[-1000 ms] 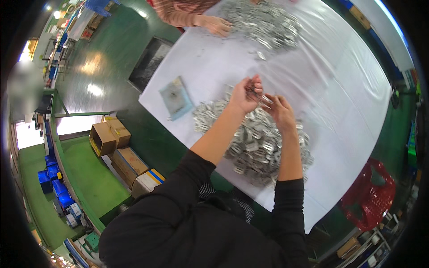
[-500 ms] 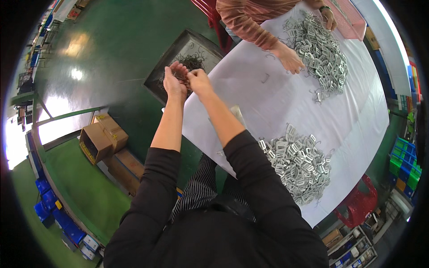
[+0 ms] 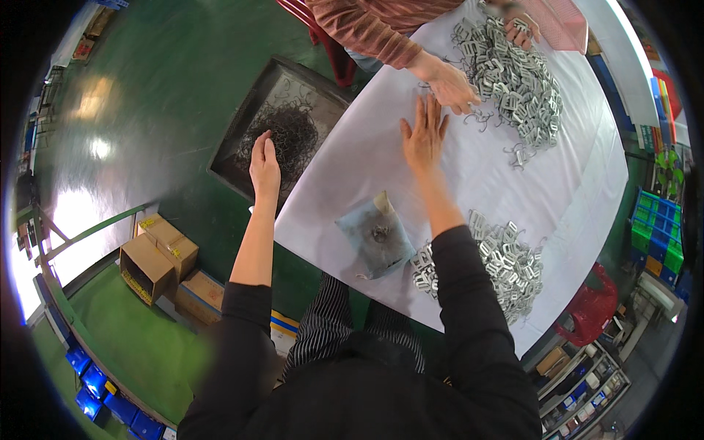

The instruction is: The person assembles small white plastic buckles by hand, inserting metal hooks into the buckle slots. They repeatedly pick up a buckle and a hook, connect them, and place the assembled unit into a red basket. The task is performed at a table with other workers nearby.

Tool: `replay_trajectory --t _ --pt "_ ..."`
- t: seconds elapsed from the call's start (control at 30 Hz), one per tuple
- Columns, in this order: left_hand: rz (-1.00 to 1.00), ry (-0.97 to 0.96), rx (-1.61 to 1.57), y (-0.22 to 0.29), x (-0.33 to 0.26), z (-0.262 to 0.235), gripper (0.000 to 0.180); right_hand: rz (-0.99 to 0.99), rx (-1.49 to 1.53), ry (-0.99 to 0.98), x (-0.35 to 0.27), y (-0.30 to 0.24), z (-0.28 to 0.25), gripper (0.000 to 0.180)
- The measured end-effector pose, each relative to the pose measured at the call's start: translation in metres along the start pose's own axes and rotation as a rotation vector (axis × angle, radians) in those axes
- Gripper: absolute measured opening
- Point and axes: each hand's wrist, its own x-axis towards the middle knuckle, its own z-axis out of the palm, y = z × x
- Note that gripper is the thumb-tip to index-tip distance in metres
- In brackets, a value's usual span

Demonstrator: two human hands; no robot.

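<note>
My left hand (image 3: 265,170) is raised at the right side of a dark metal tray (image 3: 229,163), its fingers straight and close together, with nothing visible in it. In the tray lies a tangled heap of dark wire hooks (image 3: 282,136). My right hand (image 3: 425,141) is spread on the white tablecloth (image 3: 352,154), close to a co-worker's hand (image 3: 449,84). Whatever lies under my right palm is hidden. On the cloth by the near edge rests a pale blue, dark-stained square pad (image 3: 375,238) with a small dark ring-like patch on it.
Grey metal buckles with wire hooks form a far heap (image 3: 513,88) by the co-worker and a near heap (image 3: 506,268) beside my right forearm. A pink basket (image 3: 557,26) stands at the far corner. A red stool (image 3: 589,312) and cardboard boxes (image 3: 165,253) flank the table.
My hands, together over the tray before, have parted. The right one has swung right onto the cloth and spread out; the left has moved down and left. The stained pad has come into view.
</note>
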Motion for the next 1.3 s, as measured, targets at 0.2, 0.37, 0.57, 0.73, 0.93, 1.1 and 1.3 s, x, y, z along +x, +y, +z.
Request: replay_trajectory --t 0.2,0.37,0.57,0.73,0.93,1.1,1.3 --pt "0.197 -0.072 0.072 0.000 -0.034 -0.006 0.030 -0.071 -0.014 -0.009 -0.005 0.008 0.029 0.059" --pt "0.439 -0.248 0.233 0.020 -0.104 0.007 0.028 -0.222 0.419 -0.113 -0.044 -0.060 0.043 0.050" --pt "0.382 -0.673 0.400 0.000 -0.137 0.026 0.052 -0.019 0.962 -0.321 -0.058 -0.123 -0.053 0.045" --pt "0.838 -0.590 0.536 0.044 -0.176 0.068 0.082 0.225 0.549 0.106 -0.182 -0.047 -0.147 0.054" --pt "1.113 -1.387 0.808 0.055 -0.248 0.148 0.117 0.722 0.059 0.167 -0.404 -0.008 -0.187 0.082" --pt "1.161 -1.348 0.718 0.032 -0.268 0.178 0.131 1.102 -0.036 0.253 -0.444 0.029 -0.164 0.109" --pt "1.208 -1.281 0.385 0.019 -0.290 0.203 0.128 1.030 0.037 0.358 -0.437 0.066 -0.156 0.121"
